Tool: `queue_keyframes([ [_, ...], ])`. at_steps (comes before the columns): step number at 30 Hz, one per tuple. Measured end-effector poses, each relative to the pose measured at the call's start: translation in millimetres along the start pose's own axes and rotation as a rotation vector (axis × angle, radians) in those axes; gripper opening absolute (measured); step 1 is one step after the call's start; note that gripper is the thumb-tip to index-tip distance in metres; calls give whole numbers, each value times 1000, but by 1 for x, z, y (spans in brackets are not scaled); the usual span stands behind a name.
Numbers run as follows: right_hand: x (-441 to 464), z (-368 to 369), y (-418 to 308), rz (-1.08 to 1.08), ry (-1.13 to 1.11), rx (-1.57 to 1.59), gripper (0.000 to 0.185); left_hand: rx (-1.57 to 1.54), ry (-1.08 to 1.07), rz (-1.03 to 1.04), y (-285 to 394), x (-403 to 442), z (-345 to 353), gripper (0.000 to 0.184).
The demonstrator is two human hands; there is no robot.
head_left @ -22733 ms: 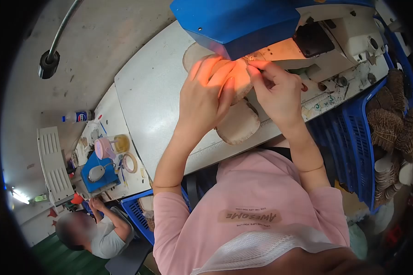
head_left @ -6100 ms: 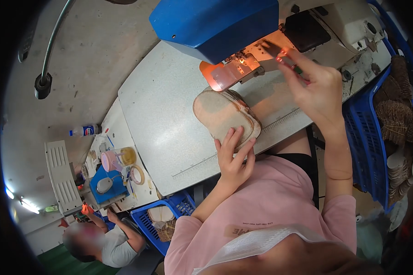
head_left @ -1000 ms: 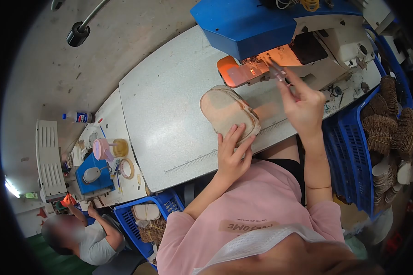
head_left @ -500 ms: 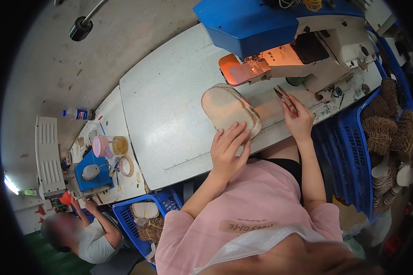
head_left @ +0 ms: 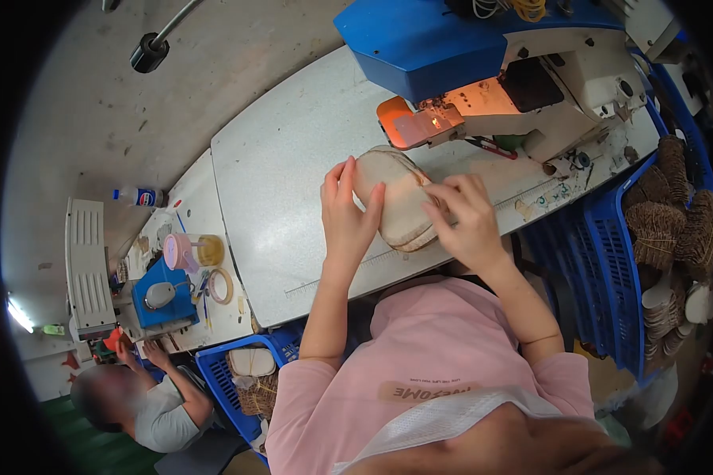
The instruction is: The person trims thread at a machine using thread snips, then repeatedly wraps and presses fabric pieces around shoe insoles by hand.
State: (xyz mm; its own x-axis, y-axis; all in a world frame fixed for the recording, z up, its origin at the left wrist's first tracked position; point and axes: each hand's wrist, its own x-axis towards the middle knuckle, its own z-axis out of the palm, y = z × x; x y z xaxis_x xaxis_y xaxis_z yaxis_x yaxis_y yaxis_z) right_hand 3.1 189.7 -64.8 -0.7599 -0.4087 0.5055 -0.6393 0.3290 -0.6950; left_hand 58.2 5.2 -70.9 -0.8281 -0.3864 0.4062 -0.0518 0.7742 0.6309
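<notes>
Beige cloth pieces [head_left: 396, 202], rounded outline, stacked a few layers deep, between the worker's two hands at the near part of the white table [head_left: 273, 210]. Stack sits just beside the orange-lit arm [head_left: 420, 127] of the machine [head_left: 424, 67], on the worker's side of it. Can't tell from here if it's flat on the surface or tipped up a bit.

Left hand [head_left: 350, 220]: wide. Fingers along the left edge of the stack, thumb set apart on the top face. Right hand [head_left: 469, 222]: narrow, fingers bent, fingertips together at the right edge. Can't tell if a layer or a thread is between them.

Red-handled snips [head_left: 497, 149] lie on the table by the machine base, to the right of the stack, nobody touching them. Ruler strip [head_left: 318, 286] runs along the near side of the table, partly behind the hands and cloth.

Right of the worker: nested blue crates [head_left: 608, 261], plus bundles of brown woven pieces [head_left: 656, 218]. Left: another blue crate [head_left: 216, 368] with a pale piece [head_left: 252, 362] on top of its contents. Next bench has a pink cup [head_left: 181, 252] and a tape roll [head_left: 220, 286]; bottle [head_left: 139, 196] near the wall. Second person in a grey shirt [head_left: 166, 416] is seated there, hands at a reddish thing, too small to make out.
</notes>
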Motion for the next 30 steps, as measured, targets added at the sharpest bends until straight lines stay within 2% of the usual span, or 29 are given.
queue_keyframes([
  [1, 0, 3, -3, -9, -28, -22, 20, -40, -47, -72, -4, 2, 1, 49],
  [4, -2, 9, -4, -4, -35, -33, 19, -42, -76, -110, -4, 7, -2, 46],
  [10, -3, 10, -2, 45, -70, -10, 28, -94, 19, -33, 0, 11, -1, 31],
  [16, 7, 6, -12, 106, 17, 8, 31, -625, -24, 99, 3, 1, -13, 23],
  [19, 11, 3, -10, 43, -51, -5, 28, -765, -80, 33, 12, -2, -17, 19],
  [20, 12, 2, -8, 8, -88, -15, 26, -735, -22, 14, 14, 0, -17, 18],
  [23, 14, -1, -5, -23, -79, 212, 18, -705, 141, -42, 28, 12, -18, 18],
  [26, 27, -10, -24, 356, -16, 591, 10, -771, 248, -94, 45, 32, -14, 23],
  [30, 53, -10, -8, 318, 73, 395, 10, 223, 270, 375, 52, 55, -14, 28],
])
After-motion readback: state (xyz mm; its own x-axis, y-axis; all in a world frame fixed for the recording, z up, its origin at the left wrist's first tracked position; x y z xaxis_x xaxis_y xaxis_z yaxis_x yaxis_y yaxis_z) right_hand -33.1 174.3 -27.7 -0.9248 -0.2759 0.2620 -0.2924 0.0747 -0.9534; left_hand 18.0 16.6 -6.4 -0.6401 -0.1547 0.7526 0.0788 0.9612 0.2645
